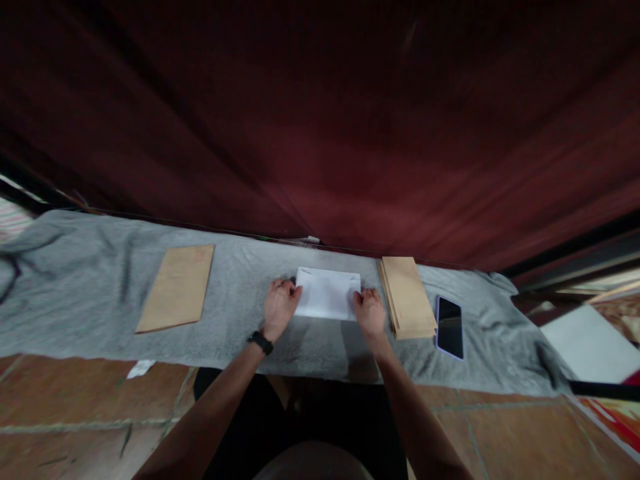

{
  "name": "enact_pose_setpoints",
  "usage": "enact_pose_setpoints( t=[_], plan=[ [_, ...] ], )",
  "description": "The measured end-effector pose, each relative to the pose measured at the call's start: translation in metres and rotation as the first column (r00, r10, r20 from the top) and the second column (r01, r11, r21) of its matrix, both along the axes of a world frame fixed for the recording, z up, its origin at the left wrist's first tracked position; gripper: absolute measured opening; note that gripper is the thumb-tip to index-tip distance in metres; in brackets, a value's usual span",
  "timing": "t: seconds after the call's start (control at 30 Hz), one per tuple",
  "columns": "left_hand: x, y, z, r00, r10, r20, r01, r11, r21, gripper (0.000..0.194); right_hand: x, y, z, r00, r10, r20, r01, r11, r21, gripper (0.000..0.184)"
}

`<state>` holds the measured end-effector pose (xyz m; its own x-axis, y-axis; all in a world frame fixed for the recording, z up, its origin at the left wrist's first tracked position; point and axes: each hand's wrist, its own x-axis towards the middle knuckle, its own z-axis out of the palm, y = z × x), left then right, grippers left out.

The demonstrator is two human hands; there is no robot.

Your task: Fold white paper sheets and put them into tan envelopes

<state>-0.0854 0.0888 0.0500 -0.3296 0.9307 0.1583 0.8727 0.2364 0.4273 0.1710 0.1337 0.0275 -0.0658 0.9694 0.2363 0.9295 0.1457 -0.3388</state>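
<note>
A folded white paper (327, 292) lies on a grey cloth (100, 280) straight ahead of me. My left hand (280, 305) has its fingers curled and grips the paper's left edge. My right hand (370, 310) is curled on the paper's right edge in the same way. A black band sits on my left wrist. One brown envelope (177, 287) lies flat to the left of the paper. A stack of brown envelopes (407, 295) lies just right of my right hand.
A dark phone (449, 327) lies face up right of the envelope stack. A dark red curtain (320, 120) hangs behind the cloth. Brown floor tiles (75, 413) run in front, with a small white scrap (140, 368). A white sheet (590, 343) lies at far right.
</note>
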Motion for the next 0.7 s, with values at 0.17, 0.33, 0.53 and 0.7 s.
enact_pose_setpoints(
  t=[0.17,0.33,0.53,0.7],
  plan=[
    [0.0,0.012,-0.001,0.999,0.019,-0.028,-0.019,1.0,-0.021,0.027,-0.005,0.014,0.002,1.0,-0.023,0.001,0.023,1.0,-0.02,0.024],
    [0.004,0.016,0.003,0.994,0.042,-0.101,-0.05,0.995,-0.083,0.027,-0.01,0.02,0.002,0.991,-0.051,0.126,0.049,0.999,0.022,0.026],
    [0.006,0.015,0.001,0.981,0.018,-0.191,-0.034,0.996,-0.082,0.031,-0.013,0.017,0.006,0.987,-0.082,0.136,0.069,0.993,0.094,0.036],
    [0.008,0.013,-0.005,0.966,-0.006,-0.259,-0.009,0.998,-0.056,0.035,-0.034,0.006,0.011,0.995,0.063,0.081,-0.075,0.986,0.151,0.048]
  ],
)
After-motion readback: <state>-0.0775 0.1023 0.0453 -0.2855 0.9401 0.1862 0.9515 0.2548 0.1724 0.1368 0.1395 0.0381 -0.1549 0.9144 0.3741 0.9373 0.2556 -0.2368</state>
